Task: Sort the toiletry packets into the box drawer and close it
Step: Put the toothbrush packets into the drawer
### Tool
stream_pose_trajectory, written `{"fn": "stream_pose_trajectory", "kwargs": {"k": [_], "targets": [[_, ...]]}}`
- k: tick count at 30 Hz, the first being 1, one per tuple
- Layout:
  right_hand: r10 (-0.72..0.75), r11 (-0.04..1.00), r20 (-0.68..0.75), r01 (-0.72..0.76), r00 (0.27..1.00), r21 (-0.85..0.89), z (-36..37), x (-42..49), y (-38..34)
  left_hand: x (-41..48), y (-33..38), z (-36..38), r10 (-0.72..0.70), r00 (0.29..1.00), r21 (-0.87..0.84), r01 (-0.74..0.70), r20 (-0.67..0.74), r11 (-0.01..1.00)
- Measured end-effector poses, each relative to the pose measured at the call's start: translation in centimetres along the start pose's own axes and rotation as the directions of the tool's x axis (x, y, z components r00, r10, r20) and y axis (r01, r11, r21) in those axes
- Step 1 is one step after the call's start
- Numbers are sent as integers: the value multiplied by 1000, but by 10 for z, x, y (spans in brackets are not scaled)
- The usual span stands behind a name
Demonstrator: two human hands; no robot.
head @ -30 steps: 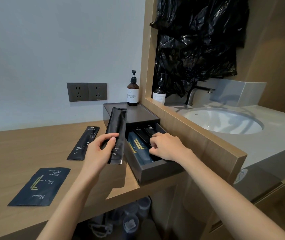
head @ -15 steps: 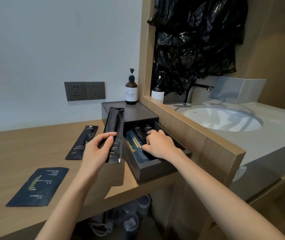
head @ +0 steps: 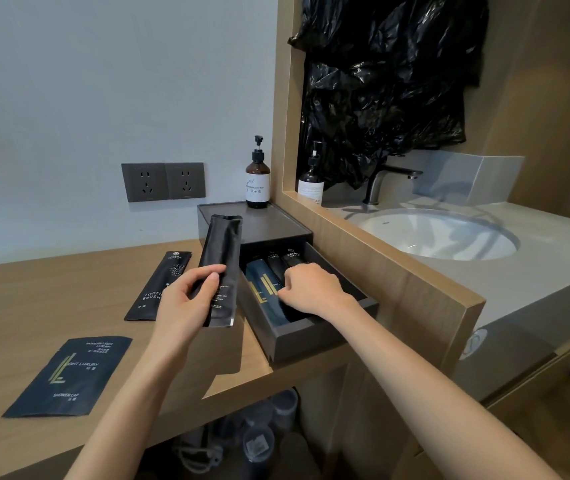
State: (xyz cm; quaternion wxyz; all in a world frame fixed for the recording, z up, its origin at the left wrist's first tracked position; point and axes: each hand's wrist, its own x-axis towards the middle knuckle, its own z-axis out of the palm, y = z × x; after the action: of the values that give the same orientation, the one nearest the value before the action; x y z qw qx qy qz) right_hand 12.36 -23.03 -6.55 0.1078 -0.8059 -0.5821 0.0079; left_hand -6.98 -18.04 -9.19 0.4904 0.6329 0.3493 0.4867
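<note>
Right hand (head: 311, 289) has slid nearer within the drawer (head: 297, 337).

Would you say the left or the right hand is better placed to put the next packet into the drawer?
Left, probably: the left hand already holds a black packet beside the open drawer, while the right hand rests on packets inside.

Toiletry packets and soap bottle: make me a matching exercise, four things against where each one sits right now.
Things:
1. long black packet
2. toothbrush packet
3. shower cap packet
4. soap bottle

Places:
A. on top of the grey box
B. flat on the wooden counter, nearest the camera
C. held in the left hand
D. flat on the counter, just left of the held packet

Pairs: 1-C, 2-D, 3-B, 4-A
</note>
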Motion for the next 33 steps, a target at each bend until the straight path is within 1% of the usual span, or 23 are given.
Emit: {"fn": "stream_pose_trajectory", "kwargs": {"k": [2,4,8,12,16,18,20,22,23,25,26,27,29,33], "targets": [[-31,998,21,30,999,51,-4,-1,9,0,0,0,2,1000,-2,-2,1,1000],[-47,997,64,43,997,62,-5,-3,15,1,0,0,5,1000,-1,-5,2,1000],[-22,996,286,47,958,-80,0,-4,16,1,3,4,-1,1000,-7,1,2,1000],[74,989,410,-14,909,-147,0,2,22,1,4,7,9,1000,1,-9,11,1000],[90,992,450,-37,889,-125,0,5,25,1,7,8,16,1000,13,-16,11,1000],[76,995,443,-42,893,-87,-3,3,25,0,9,8,14,1000,13,-14,13,1000],[38,999,375,-24,926,-42,-9,-4,26,-2,11,8,16,1000,16,-16,17,1000],[-36,999,203,35,978,9,-15,-13,26,-4,15,9,22,999,12,-23,30,1000],[-77,996,106,72,991,42,-18,-18,25,-6,17,10,25,999,5,-25,43,1000],[-139,976,-74,149,988,156,-22,-27,22,-7,18,12,43,997,-2,-43,64,999],[-149,953,-151,183,977,242,-24,-32,18,-8,18,14,54,996,-2,-54,67,999],[-144,915,-212,211,967,344,-26,-36,14,-9,19,17,62,996,-4,-62,67,998],[-110,809,-273,246,956,534,-29,-43,2,-12,22,23,66,996,-16,-66,60,998],[-45,617,-316,275,948,737,-25,-48,-16,-22,32,35,85,992,-103,-75,95,992]]}}
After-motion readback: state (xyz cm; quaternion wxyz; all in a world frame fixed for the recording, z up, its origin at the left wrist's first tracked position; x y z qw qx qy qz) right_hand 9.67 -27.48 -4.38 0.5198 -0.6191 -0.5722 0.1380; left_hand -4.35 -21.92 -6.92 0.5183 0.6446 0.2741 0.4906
